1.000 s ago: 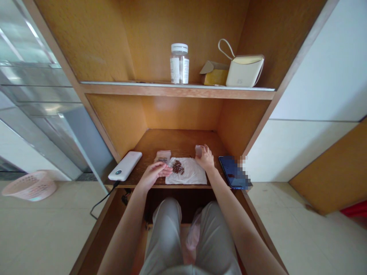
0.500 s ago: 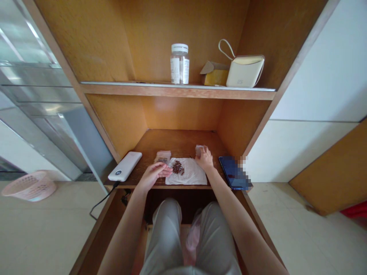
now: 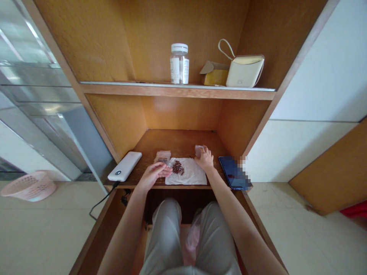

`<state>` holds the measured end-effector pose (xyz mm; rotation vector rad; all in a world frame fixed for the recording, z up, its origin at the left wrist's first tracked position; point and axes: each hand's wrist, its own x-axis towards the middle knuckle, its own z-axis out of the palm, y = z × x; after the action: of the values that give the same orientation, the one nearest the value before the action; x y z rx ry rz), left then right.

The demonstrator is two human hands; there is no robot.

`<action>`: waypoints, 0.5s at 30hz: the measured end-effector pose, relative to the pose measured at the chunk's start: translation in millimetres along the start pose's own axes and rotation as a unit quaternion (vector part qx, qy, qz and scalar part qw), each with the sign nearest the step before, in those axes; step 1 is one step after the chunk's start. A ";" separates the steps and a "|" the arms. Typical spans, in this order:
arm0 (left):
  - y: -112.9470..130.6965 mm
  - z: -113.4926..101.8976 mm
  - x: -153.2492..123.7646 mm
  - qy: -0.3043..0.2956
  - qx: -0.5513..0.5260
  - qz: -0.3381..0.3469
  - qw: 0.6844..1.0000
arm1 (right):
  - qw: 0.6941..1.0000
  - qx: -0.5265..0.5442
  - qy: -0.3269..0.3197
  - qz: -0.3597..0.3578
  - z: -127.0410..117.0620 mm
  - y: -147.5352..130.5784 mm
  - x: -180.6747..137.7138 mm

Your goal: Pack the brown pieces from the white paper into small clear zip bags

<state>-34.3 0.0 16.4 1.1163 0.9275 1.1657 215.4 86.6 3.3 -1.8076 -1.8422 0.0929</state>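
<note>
A heap of small dark-brown capsule-like pieces (image 3: 178,167) lies on a white cloth or tissue (image 3: 195,173) at the shelf's front. My left hand (image 3: 156,173) rests at the left of the heap, fingers stretched out toward it, with nothing I can make out in them. Just behind that hand is a small clear zip bag with dark contents (image 3: 163,156). My right hand (image 3: 205,157) is at the cloth's far right corner, its fingers curled on another small clear zip bag (image 3: 198,149). The fingers partly hide this bag.
A white power bank (image 3: 125,166) with a black cable lies to the left, and a dark phone (image 3: 233,172) to the right. On the upper shelf stand a clear bottle with a white lid (image 3: 179,65), a yellow box (image 3: 215,75) and a cream pouch (image 3: 245,71).
</note>
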 end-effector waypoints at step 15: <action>-1.9 -0.8 0.3 0.004 0.006 -0.001 1.000 | 1.000 -0.002 -0.011 0.012 0.0 -3.3 3.3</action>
<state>-34.6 0.3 14.5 1.1210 0.9436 1.1647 212.6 89.4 5.8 -1.8396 -1.8375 0.1195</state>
